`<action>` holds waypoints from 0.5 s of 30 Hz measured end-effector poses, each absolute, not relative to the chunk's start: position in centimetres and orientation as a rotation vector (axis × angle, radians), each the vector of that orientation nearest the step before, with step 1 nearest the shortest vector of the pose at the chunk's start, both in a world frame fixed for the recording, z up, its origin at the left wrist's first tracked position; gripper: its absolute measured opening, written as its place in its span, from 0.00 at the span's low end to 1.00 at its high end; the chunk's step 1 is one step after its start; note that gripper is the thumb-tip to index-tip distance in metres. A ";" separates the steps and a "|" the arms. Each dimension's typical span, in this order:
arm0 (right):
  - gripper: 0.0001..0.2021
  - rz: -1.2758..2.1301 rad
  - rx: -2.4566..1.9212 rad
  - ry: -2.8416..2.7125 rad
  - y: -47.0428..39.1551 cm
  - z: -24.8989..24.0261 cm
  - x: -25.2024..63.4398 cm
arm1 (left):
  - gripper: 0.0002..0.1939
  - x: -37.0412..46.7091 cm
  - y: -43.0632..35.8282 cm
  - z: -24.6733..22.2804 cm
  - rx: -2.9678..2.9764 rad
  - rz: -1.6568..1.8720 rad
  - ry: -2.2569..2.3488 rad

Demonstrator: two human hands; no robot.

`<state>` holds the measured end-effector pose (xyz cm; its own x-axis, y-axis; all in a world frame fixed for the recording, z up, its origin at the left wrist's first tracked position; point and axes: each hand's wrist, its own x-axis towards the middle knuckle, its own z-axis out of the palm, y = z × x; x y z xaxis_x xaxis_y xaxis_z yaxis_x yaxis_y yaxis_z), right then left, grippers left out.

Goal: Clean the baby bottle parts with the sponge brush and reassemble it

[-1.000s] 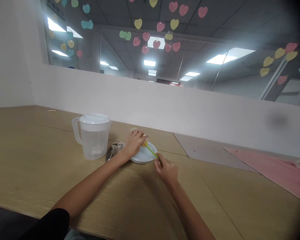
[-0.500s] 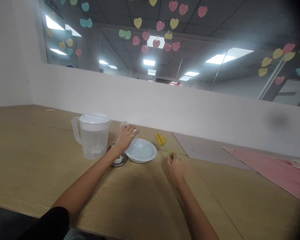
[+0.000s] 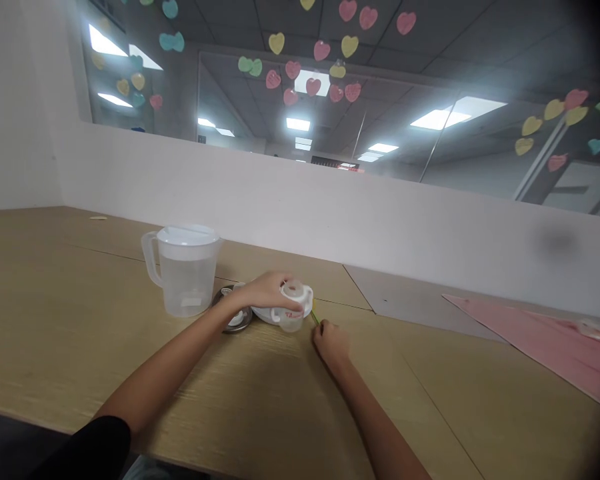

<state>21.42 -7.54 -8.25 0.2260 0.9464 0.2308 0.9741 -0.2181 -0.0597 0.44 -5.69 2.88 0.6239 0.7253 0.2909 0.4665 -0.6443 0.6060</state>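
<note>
My left hand (image 3: 269, 292) is wrapped round a clear baby bottle (image 3: 291, 323) with white side handles and red print, holding it over the white dish (image 3: 265, 315). In my right hand (image 3: 332, 343) is the thin green handle of a sponge brush (image 3: 315, 317). Its yellow head is mostly hidden behind the bottle, so I cannot tell whether the two touch. Left of the dish lies a round metal tray (image 3: 243, 323) with white parts in it, partly covered by my left wrist.
A lidded clear pitcher (image 3: 187, 280) of water stands left of the metal tray. At the far right lies a pink sheet (image 3: 545, 347). A low white wall (image 3: 280, 207) with a window above it bounds the back of the wooden table (image 3: 220, 400).
My left hand has picked up the baby bottle from behind the dish and brought it right and nearer. The right hand has moved slightly left with the brush, toward the bottle.
</note>
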 end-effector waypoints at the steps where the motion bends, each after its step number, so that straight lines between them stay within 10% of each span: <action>1: 0.15 -0.208 -2.297 -1.836 -7.5 -8.3 21.4 | 0.31 0.7 -6.2 2.8 2.402 0.667 0.927; 15: 0.15 -0.129 -2.280 -1.892 -7.4 -8.5 21.2 | 0.37 3.2 -7.1 0.6 2.701 0.136 1.048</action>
<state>21.21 -7.39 -8.49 0.1885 0.9658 0.1782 0.9810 -0.1768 -0.0796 3.22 -7.13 0.61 0.7382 0.6746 -0.0003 0.6522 -0.7136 0.2557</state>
